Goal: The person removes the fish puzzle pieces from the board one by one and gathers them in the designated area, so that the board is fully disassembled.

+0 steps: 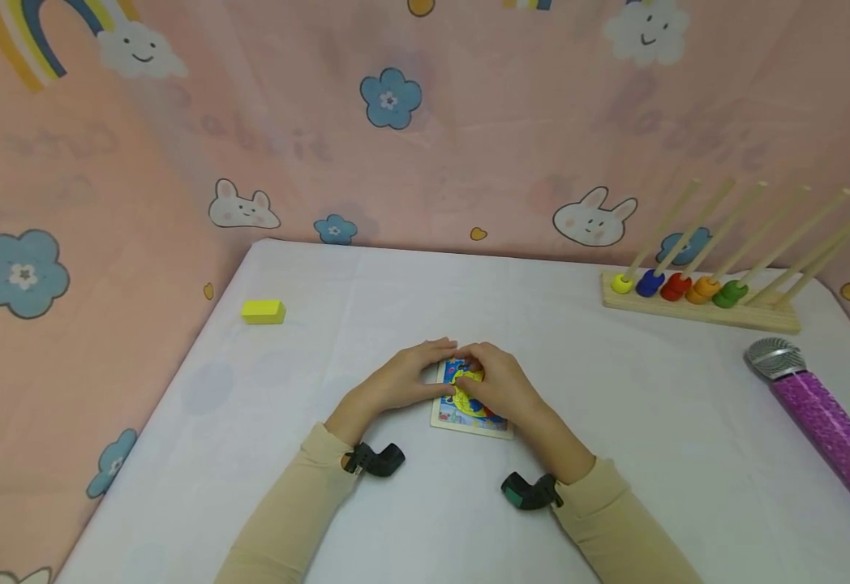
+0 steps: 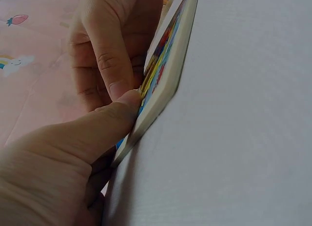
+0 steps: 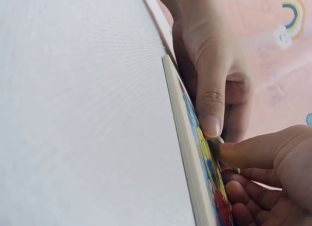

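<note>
A small wooden jigsaw puzzle (image 1: 461, 417) with a bright picture of blue, yellow and red lies flat on the white table. My right hand (image 1: 496, 381) is over its upper right part. Between that thumb and the fingers, a small puzzle piece (image 3: 216, 147) stands tilted above the picture in the right wrist view. My left hand (image 1: 405, 378) spans the puzzle's upper left corner, its fingers extended along the far side. The left thumb (image 2: 105, 123) lies straight, its tip on the picture beside the right thumb. Both hands hide much of the puzzle's top.
A yellow block (image 1: 263, 312) lies at the back left. At the back right stands a wooden peg rack (image 1: 702, 312) with coloured beads on its rods. A purple microphone (image 1: 830, 430) lies along the right side. Pink patterned cloth (image 1: 432, 178) hangs behind the table.
</note>
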The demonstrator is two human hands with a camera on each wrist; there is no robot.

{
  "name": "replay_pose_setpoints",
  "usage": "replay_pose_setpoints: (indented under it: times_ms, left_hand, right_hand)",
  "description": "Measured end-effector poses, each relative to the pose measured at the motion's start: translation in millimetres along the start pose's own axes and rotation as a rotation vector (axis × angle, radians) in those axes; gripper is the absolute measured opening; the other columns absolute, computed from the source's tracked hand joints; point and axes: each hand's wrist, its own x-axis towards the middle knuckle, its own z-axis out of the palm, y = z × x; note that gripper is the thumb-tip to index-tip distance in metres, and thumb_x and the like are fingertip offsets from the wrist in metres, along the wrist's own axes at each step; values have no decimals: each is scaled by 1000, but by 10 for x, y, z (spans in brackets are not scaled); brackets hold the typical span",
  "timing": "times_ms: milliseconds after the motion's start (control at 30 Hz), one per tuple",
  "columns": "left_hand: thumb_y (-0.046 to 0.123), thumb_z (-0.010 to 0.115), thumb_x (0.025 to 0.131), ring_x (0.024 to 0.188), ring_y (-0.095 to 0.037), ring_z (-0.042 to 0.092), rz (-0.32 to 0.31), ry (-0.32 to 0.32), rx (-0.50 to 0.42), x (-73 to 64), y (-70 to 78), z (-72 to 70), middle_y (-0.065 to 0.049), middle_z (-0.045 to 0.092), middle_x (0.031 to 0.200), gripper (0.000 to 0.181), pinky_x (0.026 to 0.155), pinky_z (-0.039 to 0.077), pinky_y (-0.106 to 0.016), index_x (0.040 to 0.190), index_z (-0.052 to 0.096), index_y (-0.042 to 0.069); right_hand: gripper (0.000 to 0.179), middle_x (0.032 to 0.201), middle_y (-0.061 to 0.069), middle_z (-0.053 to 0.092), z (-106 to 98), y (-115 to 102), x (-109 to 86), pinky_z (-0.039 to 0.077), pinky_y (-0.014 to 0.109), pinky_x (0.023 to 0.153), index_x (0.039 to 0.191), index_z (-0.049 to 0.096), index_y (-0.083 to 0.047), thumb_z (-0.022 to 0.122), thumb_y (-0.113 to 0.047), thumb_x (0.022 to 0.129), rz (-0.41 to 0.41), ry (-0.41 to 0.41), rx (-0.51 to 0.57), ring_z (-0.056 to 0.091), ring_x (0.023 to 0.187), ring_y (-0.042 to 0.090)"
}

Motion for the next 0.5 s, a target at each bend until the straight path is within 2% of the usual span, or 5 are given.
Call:
replay_pose_setpoints:
  times_ms: [333, 500]
  left_hand:
    - [40, 67, 87, 142, -24, 30, -7, -7, -9, 6, 16, 2, -1, 36, 152, 65, 116, 29, -40, 142, 45, 12]
    - [40, 68, 86, 142, -22, 30, -30, 1, -17, -4, 47, 0, 0, 37, 152, 67, 116, 29, -38, 142, 45, 13]
  right_hand:
    - [34, 102, 8, 63, -131, 54, 7, 54, 36, 86, 119, 60, -5, 67, -13, 87, 59, -19, 76, 58, 92, 21]
    - [34, 107, 9, 63, -273, 156, -31, 53, 40, 91, 120, 59, -5, 67, -10, 87, 106, -5, 91, 58, 98, 22]
